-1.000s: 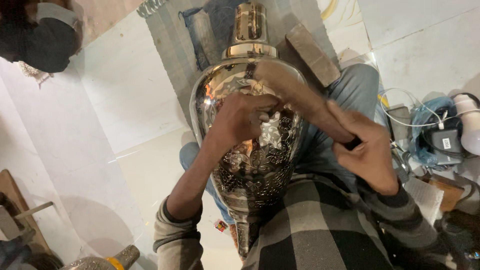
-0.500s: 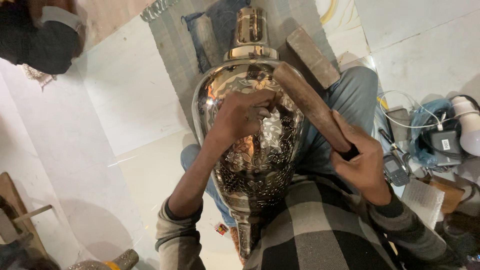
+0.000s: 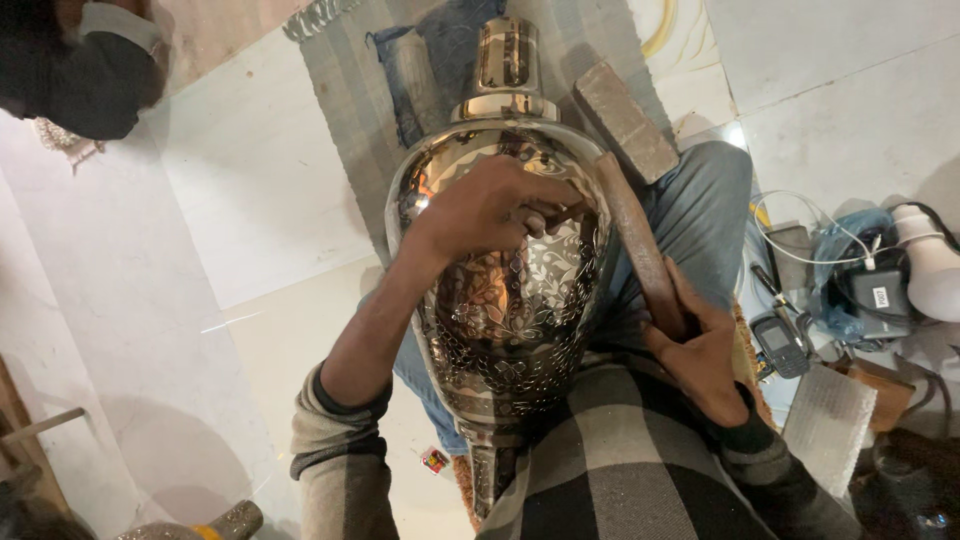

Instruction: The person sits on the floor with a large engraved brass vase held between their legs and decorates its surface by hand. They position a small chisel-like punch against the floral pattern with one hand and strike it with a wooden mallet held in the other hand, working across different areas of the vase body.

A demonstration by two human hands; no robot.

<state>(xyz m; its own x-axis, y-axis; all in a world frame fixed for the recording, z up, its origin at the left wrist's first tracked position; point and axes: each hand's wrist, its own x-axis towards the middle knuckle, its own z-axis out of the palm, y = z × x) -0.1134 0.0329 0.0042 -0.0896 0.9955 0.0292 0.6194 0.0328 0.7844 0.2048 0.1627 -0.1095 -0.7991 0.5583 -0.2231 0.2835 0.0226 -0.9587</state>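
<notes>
The right hand (image 3: 705,355) is closed around the handle of a wooden mallet (image 3: 640,215), whose block head lies up by the vase's shoulder. The large engraved metal vase (image 3: 505,300) lies across the person's lap, neck pointing away. The left hand (image 3: 495,205) rests on its upper body, fingers pinched on a small tool too hidden to identify. Beyond lies a grey mat (image 3: 350,110).

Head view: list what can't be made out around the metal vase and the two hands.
- Tool in the left hand: only a tip shows, the curled fingers hide the rest.
- Wooden mallet handle end: buried in the right hand.
- Metal vase lower end: hidden behind the checked shirt.
- Items by the white lamp: tangled with cables, too small to tell apart.
- Dark shape top left: cut off by the frame edge.
</notes>
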